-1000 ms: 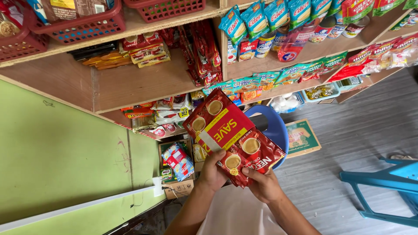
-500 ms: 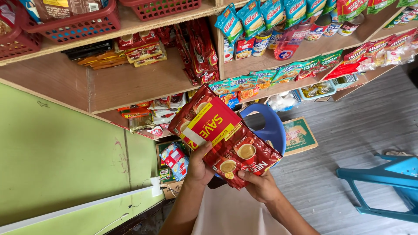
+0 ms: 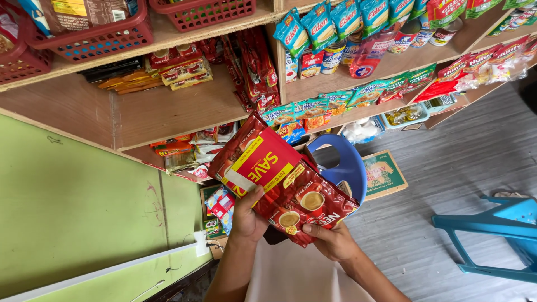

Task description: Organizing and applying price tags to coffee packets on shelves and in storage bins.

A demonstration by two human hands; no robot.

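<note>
Left hand (image 3: 248, 215) is gripping the lower left edge of a glossy red foil pack of coffee sachets (image 3: 279, 179), thumb laid across its front below the yellow band. Right hand (image 3: 331, 241) is supporting the same pack from beneath at its lower right corner, fingers (image 3: 311, 228) curled onto the front. The pack is being held tilted in the air, in front of the wooden shelves (image 3: 168, 109) and above a blue plastic chair back (image 3: 347, 165). Red plastic baskets (image 3: 100, 36) are sitting on the top shelf; blue sachets (image 3: 321, 22) are hanging at upper right. A turquoise plastic stool (image 3: 498, 235) is standing on the grey plank floor (image 3: 447, 179), well apart.
</note>
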